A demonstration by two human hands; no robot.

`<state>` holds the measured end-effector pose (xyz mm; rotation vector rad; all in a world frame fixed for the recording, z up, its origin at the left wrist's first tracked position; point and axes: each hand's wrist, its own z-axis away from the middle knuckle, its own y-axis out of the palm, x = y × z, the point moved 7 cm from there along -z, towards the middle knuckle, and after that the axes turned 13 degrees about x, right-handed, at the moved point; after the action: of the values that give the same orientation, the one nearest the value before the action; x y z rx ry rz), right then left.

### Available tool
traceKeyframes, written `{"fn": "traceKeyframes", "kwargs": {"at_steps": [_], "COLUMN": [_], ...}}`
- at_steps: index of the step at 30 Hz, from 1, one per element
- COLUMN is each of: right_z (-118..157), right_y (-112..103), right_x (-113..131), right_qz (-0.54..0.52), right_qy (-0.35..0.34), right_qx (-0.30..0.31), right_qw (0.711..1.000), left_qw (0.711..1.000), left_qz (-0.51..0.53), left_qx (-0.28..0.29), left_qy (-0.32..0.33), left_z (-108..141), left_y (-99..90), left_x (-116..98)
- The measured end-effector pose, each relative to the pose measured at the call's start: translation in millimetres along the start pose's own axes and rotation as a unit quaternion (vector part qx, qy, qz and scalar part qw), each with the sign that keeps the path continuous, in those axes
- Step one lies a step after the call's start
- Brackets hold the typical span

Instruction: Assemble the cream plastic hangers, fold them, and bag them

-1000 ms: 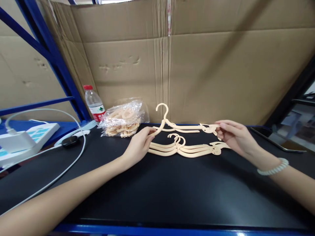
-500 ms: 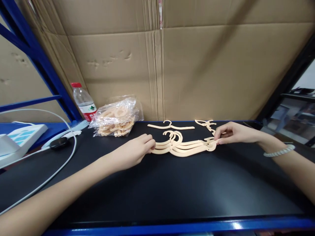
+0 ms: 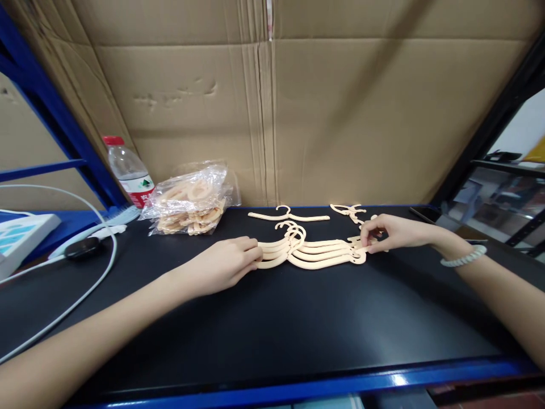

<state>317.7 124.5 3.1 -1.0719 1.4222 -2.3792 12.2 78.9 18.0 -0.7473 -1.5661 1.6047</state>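
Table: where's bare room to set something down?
Biggest patch: front centre of the table, between hanger stack and blue front edge. Smaller: between white cable and left hand. Crowded: back left, bottle beside bagged parts; around right hand, with stack and loose parts.

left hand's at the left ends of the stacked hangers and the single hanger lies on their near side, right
Not quite: the head view shows the single hanger beyond the stacked hangers, toward the cardboard. The left hand is indeed at their left ends.

Cardboard wall (image 3: 340, 113) behind black tabletop (image 3: 272, 324)
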Motion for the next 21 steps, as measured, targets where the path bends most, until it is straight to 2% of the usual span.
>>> {"fn": "traceKeyframes", "kwargs": {"at_steps": [10,18,21], "right_z": [-5,-2,-1], "right_y": [2,0,-7], "right_x": [1,3,1], "right_qz": [-0.065,-0.053,-0.073], "right_qy": [-0.01,0.004,0.021], "right_qx": [-0.049,-0.056,-0.092], "right_qw": [0.997,0.997,0.993], "left_qw": [0.999,0.998,0.998], "left_qz": [-0.006,-0.045,-0.023], "left_qx": [-0.046,-0.038,-0.051], "left_qy": [-0.002,-0.017,-0.022], "left_z": [-3,-3,-2], "left_y": [-1.0,1.1,-2.8], "left_x": [6,6,6]}}
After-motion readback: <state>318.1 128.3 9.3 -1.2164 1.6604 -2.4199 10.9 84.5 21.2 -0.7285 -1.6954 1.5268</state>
